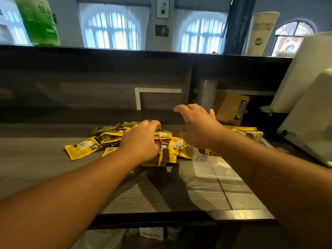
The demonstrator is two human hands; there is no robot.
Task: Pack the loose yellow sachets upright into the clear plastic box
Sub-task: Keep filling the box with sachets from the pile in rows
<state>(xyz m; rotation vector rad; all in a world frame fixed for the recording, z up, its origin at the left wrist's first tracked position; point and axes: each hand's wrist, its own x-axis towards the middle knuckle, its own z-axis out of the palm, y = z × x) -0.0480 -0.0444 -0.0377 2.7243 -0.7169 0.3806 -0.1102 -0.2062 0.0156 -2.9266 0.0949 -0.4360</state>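
Note:
A heap of loose yellow sachets [111, 139] lies on the grey wooden counter. My left hand [142, 141] sits on top of the heap with its fingers curled round a bunch of sachets [166, 155]. To the right, the clear plastic box [213, 168] rests on the counter, partly hidden by my right forearm. Several yellow sachets [246, 131] lie at its far end. My right hand [197, 126] hovers above the gap between heap and box, fingers spread, holding nothing.
A white machine [309, 112] stands at the right. A wooden clipboard [231, 108] leans against the back wall beside a stack of clear cups [206, 92]. A raised dark ledge [125, 56] carries a green carton [38, 20] and a paper cup [260, 33]. The counter's front edge [179, 215] is near me.

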